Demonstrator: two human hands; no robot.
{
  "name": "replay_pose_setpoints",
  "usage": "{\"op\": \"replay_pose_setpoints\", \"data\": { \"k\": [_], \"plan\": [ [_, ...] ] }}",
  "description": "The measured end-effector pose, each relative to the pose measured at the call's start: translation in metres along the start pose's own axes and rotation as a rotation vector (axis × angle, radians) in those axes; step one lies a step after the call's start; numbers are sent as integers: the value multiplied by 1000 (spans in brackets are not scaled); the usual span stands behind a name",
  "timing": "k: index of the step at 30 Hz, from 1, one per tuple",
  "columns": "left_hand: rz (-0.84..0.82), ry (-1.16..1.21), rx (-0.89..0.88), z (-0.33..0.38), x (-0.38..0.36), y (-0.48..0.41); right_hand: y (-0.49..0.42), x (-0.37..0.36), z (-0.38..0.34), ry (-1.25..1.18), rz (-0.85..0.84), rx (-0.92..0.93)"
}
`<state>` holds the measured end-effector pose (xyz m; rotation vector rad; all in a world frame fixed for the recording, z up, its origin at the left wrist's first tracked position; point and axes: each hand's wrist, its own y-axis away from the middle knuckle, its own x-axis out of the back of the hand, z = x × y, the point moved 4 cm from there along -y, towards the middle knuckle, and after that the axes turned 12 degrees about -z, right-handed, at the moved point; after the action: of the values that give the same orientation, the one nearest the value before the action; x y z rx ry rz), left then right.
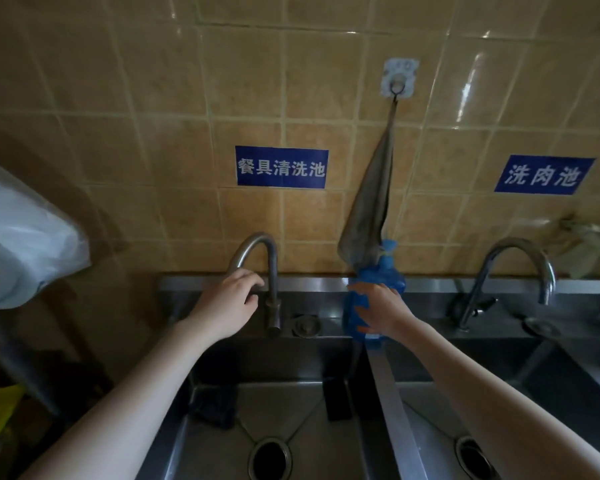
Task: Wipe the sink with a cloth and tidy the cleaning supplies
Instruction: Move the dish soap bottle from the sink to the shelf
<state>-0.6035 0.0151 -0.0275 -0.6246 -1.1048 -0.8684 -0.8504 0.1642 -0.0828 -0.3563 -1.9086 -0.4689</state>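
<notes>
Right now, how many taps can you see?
2. The left tap arches over the left basin, by the left hand; the right tap over the right basin. More could be off-frame.

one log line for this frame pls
left hand: grips left tap | right hand: holds blue bottle by sink divider | cloth: hangs from wall hook

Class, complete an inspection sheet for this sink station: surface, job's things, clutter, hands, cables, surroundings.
Surface: steel double sink, two basins.
Job's things: grey cloth hangs from wall hook; blue bottle by the divider.
Clutter: dark item in left basin.
Hands: left hand curls round left faucet; right hand grips blue bottle.
Cables: nothing seen.
Surroundings: tiled wall, two blue signs, bagged paper roll at left.
</notes>
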Motion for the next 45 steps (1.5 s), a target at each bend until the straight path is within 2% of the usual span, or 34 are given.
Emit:
{"op": "replay_pose_setpoints", "data": {
  "k": [10, 15, 21, 26, 29, 34, 39, 45],
  "plan": [
    [-125, -46, -98, 71, -48, -73, -1, 5, 85, -55, 3, -102],
    [-156, -92, -91, 92, -83, -110, 1, 7, 120, -136, 31, -132],
    [-178, -170, -34, 107, -134, -149, -15, -12, 157, -230, -23, -192],
    [-122, -92, 44, 107, -162, -182, -36, -25, 177, -303, -99, -216],
    [-145, 9, 77, 104, -176, -202, -50, -30, 188, -408, -115, -189],
    [-163, 190, -32, 106, -192, -226, -82, -38, 198, -539, -113, -141],
    [-57, 170, -66, 103, -202, -235, -107, -56, 202, -564, -175, -74],
    [-192, 435, -68, 90, -205, -256, -130, -64, 208, -567, -243, -30]
  ]
}}
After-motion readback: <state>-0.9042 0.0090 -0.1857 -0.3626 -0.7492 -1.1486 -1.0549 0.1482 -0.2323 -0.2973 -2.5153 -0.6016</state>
